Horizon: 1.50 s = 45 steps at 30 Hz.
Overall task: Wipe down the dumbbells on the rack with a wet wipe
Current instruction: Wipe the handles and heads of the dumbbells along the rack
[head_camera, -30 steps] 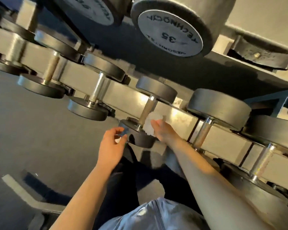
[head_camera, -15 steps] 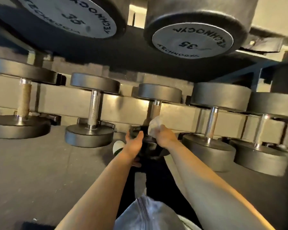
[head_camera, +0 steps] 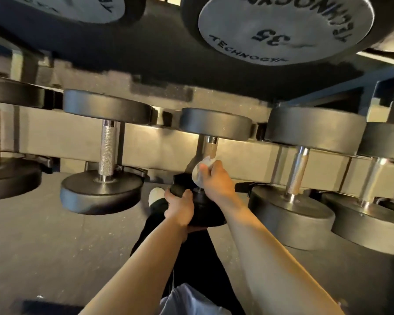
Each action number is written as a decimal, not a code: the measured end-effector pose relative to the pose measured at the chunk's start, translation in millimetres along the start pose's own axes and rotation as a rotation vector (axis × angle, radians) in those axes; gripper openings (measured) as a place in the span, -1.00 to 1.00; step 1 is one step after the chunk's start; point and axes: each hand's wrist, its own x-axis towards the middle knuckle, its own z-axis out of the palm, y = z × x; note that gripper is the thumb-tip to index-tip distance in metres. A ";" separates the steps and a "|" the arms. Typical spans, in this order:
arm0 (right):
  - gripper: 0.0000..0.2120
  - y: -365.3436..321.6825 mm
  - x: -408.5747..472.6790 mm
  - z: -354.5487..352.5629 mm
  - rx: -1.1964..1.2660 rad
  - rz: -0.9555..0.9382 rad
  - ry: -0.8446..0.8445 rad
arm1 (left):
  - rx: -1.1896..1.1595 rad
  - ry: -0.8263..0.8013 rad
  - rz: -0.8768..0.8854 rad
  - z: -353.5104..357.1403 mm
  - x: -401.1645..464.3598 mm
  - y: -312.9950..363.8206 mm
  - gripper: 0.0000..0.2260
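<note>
Since a moment ago my left hand (head_camera: 180, 206) has closed round the near head of the dumbbell (head_camera: 215, 123), fingers curled over its rim. My right hand (head_camera: 215, 180) pinches the wipe (head_camera: 200, 170) against the handle's lower end. On the rack (head_camera: 168, 144), the dumbbell's long axis runs away from me, far head up, between neighbouring dumbbells.
</note>
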 end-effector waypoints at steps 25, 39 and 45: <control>-0.66 22.1 -7.7 -33.7 -0.081 -0.049 -0.157 | -0.266 0.372 -0.043 17.4 -30.0 19.6 -0.58; -0.81 22.6 -18.9 -52.0 -0.575 -0.440 -0.355 | -0.252 0.450 -0.033 22.0 -33.3 24.3 -0.62; -0.80 27.2 -10.8 -54.8 -0.436 -0.385 -0.491 | -0.191 0.423 -0.064 19.4 -32.7 24.4 -0.60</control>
